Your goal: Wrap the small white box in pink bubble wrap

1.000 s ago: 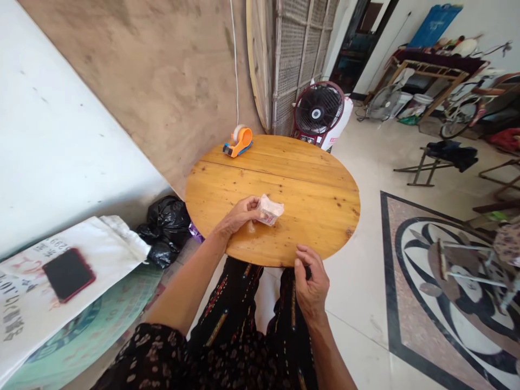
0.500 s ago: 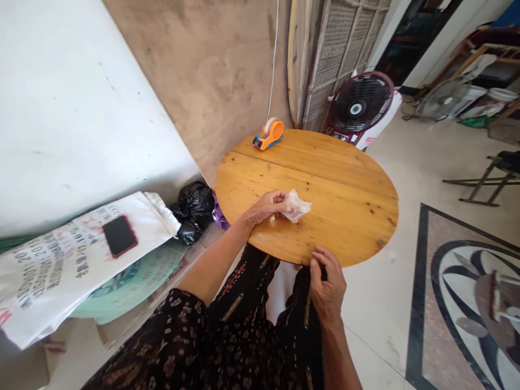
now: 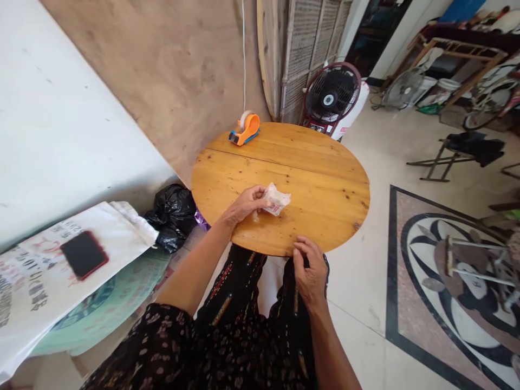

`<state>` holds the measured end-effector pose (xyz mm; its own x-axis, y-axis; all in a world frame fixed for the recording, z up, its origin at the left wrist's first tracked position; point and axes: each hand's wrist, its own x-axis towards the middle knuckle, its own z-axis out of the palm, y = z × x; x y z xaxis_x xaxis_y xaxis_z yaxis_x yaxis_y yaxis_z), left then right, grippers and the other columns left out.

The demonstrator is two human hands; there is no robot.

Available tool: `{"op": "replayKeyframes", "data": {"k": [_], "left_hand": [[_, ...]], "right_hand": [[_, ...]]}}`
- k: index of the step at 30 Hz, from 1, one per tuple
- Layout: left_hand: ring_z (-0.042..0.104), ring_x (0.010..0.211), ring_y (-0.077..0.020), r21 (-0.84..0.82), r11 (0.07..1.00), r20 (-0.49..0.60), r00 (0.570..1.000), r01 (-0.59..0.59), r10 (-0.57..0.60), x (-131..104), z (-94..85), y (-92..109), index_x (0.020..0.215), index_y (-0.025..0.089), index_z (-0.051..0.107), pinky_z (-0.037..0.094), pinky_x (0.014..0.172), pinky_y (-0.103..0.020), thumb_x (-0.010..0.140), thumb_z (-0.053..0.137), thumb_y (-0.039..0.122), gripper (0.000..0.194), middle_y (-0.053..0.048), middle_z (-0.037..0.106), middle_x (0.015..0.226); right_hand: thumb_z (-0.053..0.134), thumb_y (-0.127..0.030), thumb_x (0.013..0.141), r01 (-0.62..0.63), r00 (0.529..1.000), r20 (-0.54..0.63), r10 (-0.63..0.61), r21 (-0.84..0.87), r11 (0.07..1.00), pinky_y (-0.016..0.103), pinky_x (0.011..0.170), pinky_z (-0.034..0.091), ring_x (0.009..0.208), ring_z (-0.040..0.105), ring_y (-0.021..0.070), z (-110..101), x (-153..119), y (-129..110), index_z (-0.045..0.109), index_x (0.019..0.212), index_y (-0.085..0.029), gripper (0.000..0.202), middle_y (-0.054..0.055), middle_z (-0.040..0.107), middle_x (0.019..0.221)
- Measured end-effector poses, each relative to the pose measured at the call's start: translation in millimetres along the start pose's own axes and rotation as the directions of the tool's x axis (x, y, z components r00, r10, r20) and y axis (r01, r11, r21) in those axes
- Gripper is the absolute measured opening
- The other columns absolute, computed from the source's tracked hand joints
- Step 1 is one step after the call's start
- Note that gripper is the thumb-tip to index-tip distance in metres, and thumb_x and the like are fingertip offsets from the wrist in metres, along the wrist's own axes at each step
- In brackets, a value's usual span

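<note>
packet (image 3: pixel 279 199): pale, crumpled, over the near-middle of the surface (image 3: pixel 337 200); resting or lifted, i can't tell. thin-looking, it could tear if pinched hard.
left hand (image 3: pixel 248 202): fingers and thumb closed on the packet's left end; gripping one end alone might let it twist loose.
right hand (image 3: pixel 309 271): half-curled at the near edge, apparently holding nothing; the packet's far end goes unsteadied.
tape dispenser (image 3: pixel 247 130): near the far rim; a knock could topple it.

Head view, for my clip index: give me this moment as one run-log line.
left hand: holding pale packet | right hand: at near edge of table | tape dispenser: on table's far side
</note>
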<state>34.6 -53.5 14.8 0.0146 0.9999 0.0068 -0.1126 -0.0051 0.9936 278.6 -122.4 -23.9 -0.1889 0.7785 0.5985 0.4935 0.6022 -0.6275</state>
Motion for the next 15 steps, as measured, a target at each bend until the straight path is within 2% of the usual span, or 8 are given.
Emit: {"op": "replayKeyframes", "data": {"k": [10,15], "left_hand": [[0.062,0.074,-0.0161,0.041,0.999,-0.016,1.0,0.002,-0.001,1.6,-0.3,-2.9,0.1,0.013,0.06,0.04,0.053,-0.021,0.064,0.079,0.036,0.047,-0.006,0.069,0.092],[0.064,0.08,-0.0167,0.055,0.998,0.018,1.0,0.006,-0.007,-0.3,0.6,-0.6,0.101,0.014,0.061,0.043,0.059,-0.021,0.067,0.08,0.036,0.044,-0.006,0.071,0.094]], "right_hand": [[0.055,-0.014,0.089,0.024,1.0,0.005,-0.024,-0.007,1.0,0.042,0.09,0.049,0.103,0.064,0.0219,0.2,-1.5,1.1,0.064,0.098,-0.021,0.015,0.009,0.07,0.109],[0.055,-0.014,0.089,0.016,1.0,0.011,-0.016,-0.014,1.0,0.041,0.09,0.048,0.104,0.063,0.0215,0.1,-2.1,1.1,0.064,0.098,-0.02,0.015,0.009,0.07,0.109]]}}
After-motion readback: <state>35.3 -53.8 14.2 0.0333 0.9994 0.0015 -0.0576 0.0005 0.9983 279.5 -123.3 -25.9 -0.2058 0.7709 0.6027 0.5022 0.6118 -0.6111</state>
